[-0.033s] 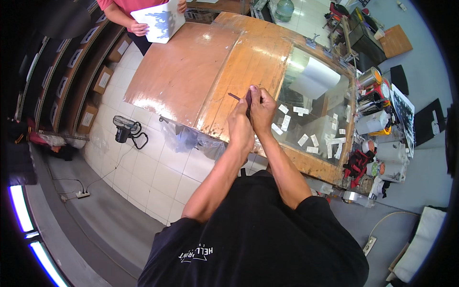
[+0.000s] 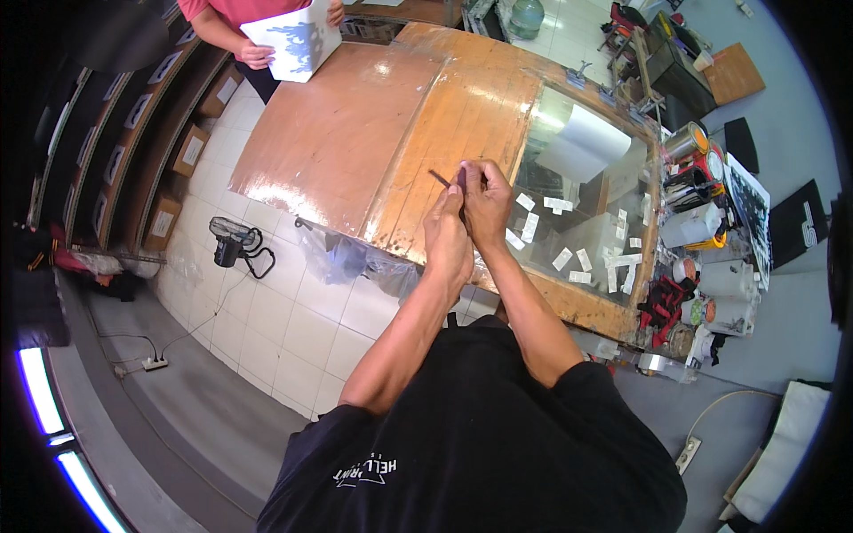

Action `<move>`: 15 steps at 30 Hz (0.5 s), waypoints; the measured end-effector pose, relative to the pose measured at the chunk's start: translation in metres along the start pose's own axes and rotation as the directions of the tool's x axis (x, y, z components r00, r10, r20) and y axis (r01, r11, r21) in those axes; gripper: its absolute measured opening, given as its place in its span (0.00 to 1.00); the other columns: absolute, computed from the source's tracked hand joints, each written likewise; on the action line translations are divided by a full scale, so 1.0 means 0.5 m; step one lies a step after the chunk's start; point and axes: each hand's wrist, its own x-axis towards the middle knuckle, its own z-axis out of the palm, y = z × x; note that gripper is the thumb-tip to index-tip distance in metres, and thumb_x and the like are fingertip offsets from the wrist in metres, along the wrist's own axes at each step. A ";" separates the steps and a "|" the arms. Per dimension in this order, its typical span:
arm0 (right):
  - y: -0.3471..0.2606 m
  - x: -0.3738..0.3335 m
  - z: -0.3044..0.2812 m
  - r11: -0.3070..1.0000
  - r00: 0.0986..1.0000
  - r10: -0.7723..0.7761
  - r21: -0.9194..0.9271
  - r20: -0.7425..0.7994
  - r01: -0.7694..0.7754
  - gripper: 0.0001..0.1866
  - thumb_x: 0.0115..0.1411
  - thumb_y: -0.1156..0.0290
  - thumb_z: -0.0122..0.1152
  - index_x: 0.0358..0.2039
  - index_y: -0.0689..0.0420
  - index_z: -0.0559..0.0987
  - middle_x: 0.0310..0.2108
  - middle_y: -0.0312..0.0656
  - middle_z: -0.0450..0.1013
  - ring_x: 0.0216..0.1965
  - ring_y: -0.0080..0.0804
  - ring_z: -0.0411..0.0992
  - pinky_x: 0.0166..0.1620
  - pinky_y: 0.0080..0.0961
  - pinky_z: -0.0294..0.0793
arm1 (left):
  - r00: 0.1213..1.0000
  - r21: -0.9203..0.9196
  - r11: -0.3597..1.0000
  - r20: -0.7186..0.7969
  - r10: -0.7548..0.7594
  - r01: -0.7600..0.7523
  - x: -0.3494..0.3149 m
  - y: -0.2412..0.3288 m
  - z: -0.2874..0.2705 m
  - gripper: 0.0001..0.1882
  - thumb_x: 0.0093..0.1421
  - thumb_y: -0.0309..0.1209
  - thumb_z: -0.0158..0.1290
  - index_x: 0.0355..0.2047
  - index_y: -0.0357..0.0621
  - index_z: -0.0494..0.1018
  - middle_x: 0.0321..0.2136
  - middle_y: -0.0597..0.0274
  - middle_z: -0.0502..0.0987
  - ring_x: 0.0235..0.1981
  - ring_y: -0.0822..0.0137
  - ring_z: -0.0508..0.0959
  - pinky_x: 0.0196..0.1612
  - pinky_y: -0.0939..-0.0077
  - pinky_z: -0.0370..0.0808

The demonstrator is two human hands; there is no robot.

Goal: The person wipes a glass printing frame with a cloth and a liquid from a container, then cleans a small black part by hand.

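Head view: above the wooden desk [image 2: 475, 98], left of the glass panel [image 2: 533, 244], the left hand [image 2: 449, 233] closes its fingers round a thin dark strip [image 2: 438, 177] whose tip juts free, while the right hand [image 2: 489, 206] has its fingers pinched on a dark piece [image 2: 462, 178] just beside it; whether the two join, I cannot tell. Good handling likely means wrists close, pressure light and even, fingertips clear of that tip

White-tiled floor [image 2: 289, 333], tall shelves [image 2: 133, 147] at left (brown cartons [image 2: 189, 151] on them), grey wall [image 2: 791, 133] at right.
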 end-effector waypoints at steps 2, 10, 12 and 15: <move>-0.026 -0.001 -0.014 0.906 0.957 -0.271 -0.363 -0.103 0.217 0.16 0.66 0.70 0.56 0.53 0.58 0.72 0.46 0.50 0.72 0.49 0.47 0.71 0.52 0.40 0.68 | 0.998 0.058 0.998 0.062 0.001 -0.005 -0.018 0.004 0.010 0.23 0.73 0.31 0.41 0.64 0.29 0.62 0.56 0.52 0.72 0.56 0.65 0.71 0.62 0.73 0.66; -0.067 -0.031 -0.085 0.725 0.869 -0.424 -0.478 0.257 0.495 0.37 0.61 0.76 0.52 0.70 0.62 0.53 0.71 0.57 0.49 0.72 0.57 0.46 0.71 0.54 0.43 | 0.951 0.047 0.953 0.062 -0.303 0.301 0.050 -0.029 0.003 0.20 0.74 0.36 0.41 0.54 0.30 0.69 0.49 0.50 0.75 0.48 0.61 0.77 0.50 0.70 0.76; -0.073 -0.026 -0.117 0.491 0.830 -0.375 -0.671 0.413 0.556 0.38 0.61 0.73 0.53 0.71 0.65 0.51 0.73 0.57 0.45 0.74 0.54 0.42 0.73 0.52 0.39 | 0.948 0.138 0.941 0.029 -0.317 0.310 0.052 -0.050 0.001 0.19 0.74 0.35 0.42 0.54 0.30 0.69 0.49 0.50 0.76 0.47 0.62 0.78 0.49 0.70 0.76; -0.082 -0.003 -0.171 0.421 0.841 -0.285 -0.729 0.459 0.540 0.37 0.61 0.73 0.52 0.69 0.68 0.53 0.73 0.54 0.44 0.75 0.49 0.38 0.73 0.53 0.37 | 0.977 0.189 0.968 0.103 -0.188 0.167 0.003 -0.076 0.030 0.18 0.74 0.34 0.42 0.52 0.31 0.71 0.48 0.49 0.76 0.47 0.63 0.78 0.49 0.71 0.76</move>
